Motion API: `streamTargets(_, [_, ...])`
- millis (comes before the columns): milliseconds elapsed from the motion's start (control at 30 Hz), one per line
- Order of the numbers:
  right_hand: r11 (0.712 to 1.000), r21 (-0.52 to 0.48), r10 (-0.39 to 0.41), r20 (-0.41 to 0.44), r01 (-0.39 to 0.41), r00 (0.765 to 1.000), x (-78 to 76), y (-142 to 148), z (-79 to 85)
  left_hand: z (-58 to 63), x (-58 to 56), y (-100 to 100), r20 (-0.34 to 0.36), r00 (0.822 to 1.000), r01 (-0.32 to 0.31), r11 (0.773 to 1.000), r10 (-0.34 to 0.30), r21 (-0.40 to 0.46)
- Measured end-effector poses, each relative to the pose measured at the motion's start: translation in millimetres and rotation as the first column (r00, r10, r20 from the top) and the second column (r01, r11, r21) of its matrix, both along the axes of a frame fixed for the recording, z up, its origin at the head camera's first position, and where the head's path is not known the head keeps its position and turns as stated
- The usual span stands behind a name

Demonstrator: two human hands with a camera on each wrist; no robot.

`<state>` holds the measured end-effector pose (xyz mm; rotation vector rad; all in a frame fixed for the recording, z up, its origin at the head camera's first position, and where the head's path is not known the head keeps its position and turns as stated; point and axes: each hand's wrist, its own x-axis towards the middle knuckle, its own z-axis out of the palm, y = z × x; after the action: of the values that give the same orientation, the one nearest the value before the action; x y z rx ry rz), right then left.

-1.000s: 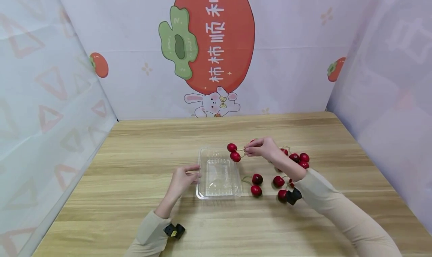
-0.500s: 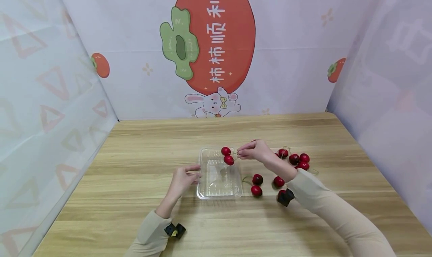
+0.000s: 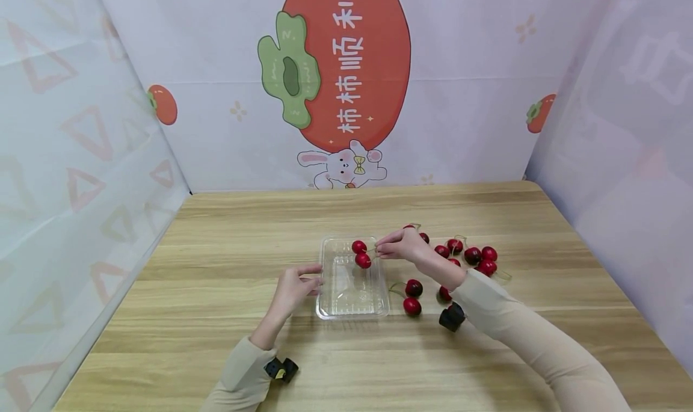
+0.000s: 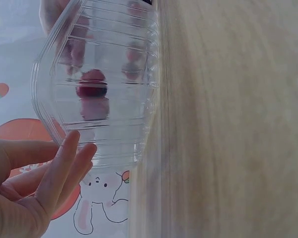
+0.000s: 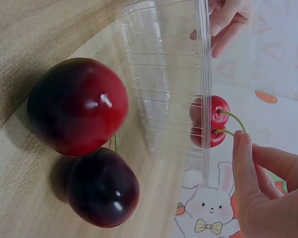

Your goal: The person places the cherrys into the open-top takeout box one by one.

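Note:
My right hand (image 3: 402, 246) pinches the green stems of a pair of red cherries (image 3: 361, 254) between thumb and fingertips. The pair hangs over the far right part of a clear plastic box (image 3: 352, 307); in the right wrist view the cherries (image 5: 221, 106) overlap the box's rim. At the box's left side is my left hand (image 3: 295, 285), its fingers extended. In the left wrist view, those fingertips (image 4: 72, 136) rest against the outer wall near the rim. No cherries lie on the box's floor.
Two joined cherries (image 3: 412, 298) lie just right of the box on the wooden table (image 3: 227, 231). Several more cherries (image 3: 479, 258) are spread farther right, some partly hidden behind my right forearm. Printed cloth walls (image 3: 465, 99) enclose the table's back and sides.
My right hand has moved left and slightly down, carrying the cherry pair from the box's right edge to over its inside. The left hand and the box stay in place.

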<state>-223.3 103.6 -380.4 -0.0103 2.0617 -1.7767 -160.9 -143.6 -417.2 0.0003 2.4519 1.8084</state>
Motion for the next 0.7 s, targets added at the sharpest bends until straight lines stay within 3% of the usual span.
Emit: streamTargets(700, [0.999,0.031,-0.008,0.007,0.008,1.0,-6.9,-6.8,-7.0,-3.1,-0.8,0.3,-0.001,1.0,-0.004,1.0,0.004,-0.006])
